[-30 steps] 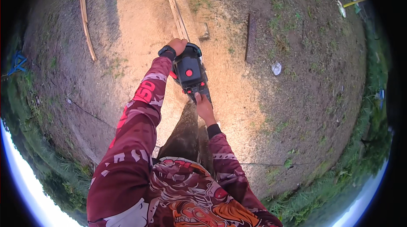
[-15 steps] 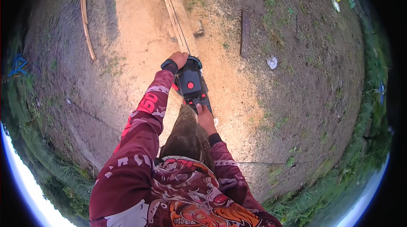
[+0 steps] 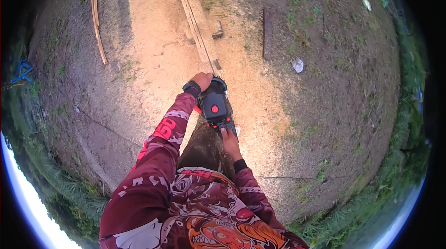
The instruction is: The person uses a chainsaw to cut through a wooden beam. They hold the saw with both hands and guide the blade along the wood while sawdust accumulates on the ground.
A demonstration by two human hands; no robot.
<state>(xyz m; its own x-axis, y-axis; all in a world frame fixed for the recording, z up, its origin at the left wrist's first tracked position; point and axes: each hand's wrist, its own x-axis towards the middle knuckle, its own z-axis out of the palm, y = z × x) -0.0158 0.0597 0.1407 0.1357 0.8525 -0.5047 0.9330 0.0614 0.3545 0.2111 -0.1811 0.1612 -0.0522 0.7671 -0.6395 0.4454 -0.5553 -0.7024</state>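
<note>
A black chainsaw (image 3: 215, 103) with a round red knob on its cover is held in front of my legs. At its front, my left hand (image 3: 203, 81) is wrapped round the handle, a dark watch on that wrist. The fingers of my right hand (image 3: 230, 143) close on the rear handle, with the thumb on top. Ahead lies a long wooden beam (image 3: 200, 25) with dark lengthwise cut lines. The saw's thin bar points at the beam's near end; how deep it sits in the wood cannot be made out.
Under the beam is a wood block (image 3: 218, 29). Long thin strips (image 3: 96, 21) lie to the left, and a dark plank (image 3: 267, 34) to the right. A clear plastic piece (image 3: 298, 65) rests on the ground. Pale sawdust (image 3: 158, 63) covers the soil around the beam.
Both hands and the chainsaw have come back toward me and slightly right, away from the beam. The beam's near end now shows beyond the saw body.
</note>
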